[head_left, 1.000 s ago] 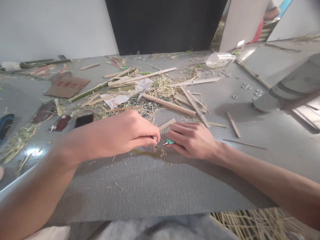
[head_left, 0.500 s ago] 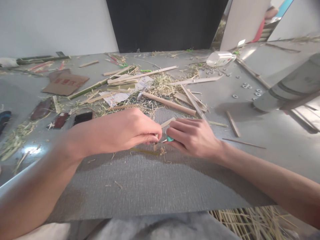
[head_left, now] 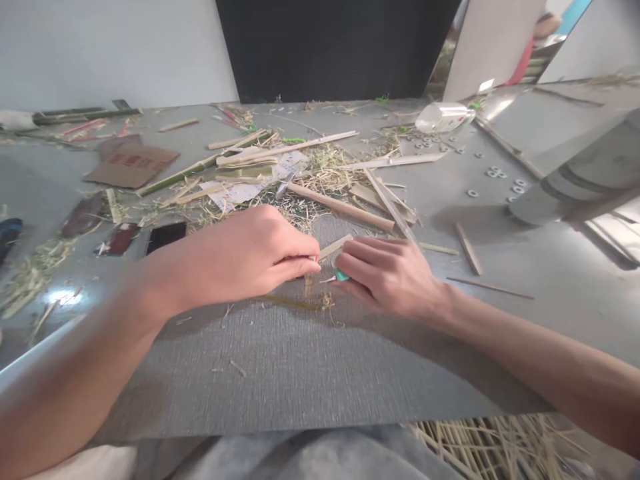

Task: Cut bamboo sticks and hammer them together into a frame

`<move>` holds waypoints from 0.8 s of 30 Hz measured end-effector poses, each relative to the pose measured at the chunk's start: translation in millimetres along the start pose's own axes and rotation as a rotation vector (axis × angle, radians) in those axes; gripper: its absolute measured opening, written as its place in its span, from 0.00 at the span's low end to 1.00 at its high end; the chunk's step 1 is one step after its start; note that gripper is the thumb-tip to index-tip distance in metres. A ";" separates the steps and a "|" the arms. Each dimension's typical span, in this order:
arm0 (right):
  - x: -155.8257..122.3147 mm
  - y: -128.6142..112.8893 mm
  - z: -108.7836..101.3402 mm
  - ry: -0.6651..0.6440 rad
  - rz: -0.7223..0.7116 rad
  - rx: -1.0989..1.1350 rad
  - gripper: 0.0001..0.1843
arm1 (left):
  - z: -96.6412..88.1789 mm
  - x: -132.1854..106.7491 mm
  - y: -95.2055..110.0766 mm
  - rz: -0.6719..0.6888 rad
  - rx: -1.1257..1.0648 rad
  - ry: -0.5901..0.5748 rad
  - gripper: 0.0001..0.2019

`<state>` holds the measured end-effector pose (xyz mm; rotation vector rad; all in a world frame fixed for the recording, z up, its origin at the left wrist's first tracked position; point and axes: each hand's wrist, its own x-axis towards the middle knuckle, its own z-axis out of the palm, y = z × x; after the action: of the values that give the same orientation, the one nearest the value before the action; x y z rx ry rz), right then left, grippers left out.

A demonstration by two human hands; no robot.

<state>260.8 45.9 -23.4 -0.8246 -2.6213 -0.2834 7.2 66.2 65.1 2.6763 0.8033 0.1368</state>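
Observation:
My left hand (head_left: pixel 250 257) is closed in a pinch on a short pale bamboo strip (head_left: pixel 334 248) that juts out to the upper right. My right hand (head_left: pixel 387 275) is curled round a small knife with a teal handle (head_left: pixel 341 275); its thin blade points left at the strip, just under my left fingertips. Both hands rest over a grey textured mat (head_left: pixel 300 367). A thin greenish sliver (head_left: pixel 290 303) and a few curled shavings lie on the mat right below the hands.
Bamboo sticks and strips (head_left: pixel 340 207), straw-like shavings and paper scraps litter the table behind the hands. A cardboard piece (head_left: pixel 131 165) and dark flat objects (head_left: pixel 167 235) lie at the left. Small white rings (head_left: pixel 493 173), a clear bottle (head_left: pixel 443 117) and a grey roll (head_left: pixel 580 180) are at the right.
Both hands have shifted slightly up and away with the strip and knife; the grip of each stays the same.

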 end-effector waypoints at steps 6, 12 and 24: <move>4.4 -10.1 -13.2 0.043 0.054 -0.056 0.16 | 0.8 -3.1 6.2 -0.046 0.057 0.038 0.20; 6.3 -9.8 -8.7 0.004 0.092 -0.006 0.18 | 1.1 -4.1 6.1 -0.045 0.079 0.064 0.19; 1.3 -9.6 4.0 -0.074 0.025 0.012 0.17 | 2.8 -6.0 7.3 -0.032 0.097 0.104 0.19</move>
<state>253.0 40.0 -27.2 -0.8787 -2.6765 -0.2344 6.5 56.4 65.1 2.7652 0.9055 0.2368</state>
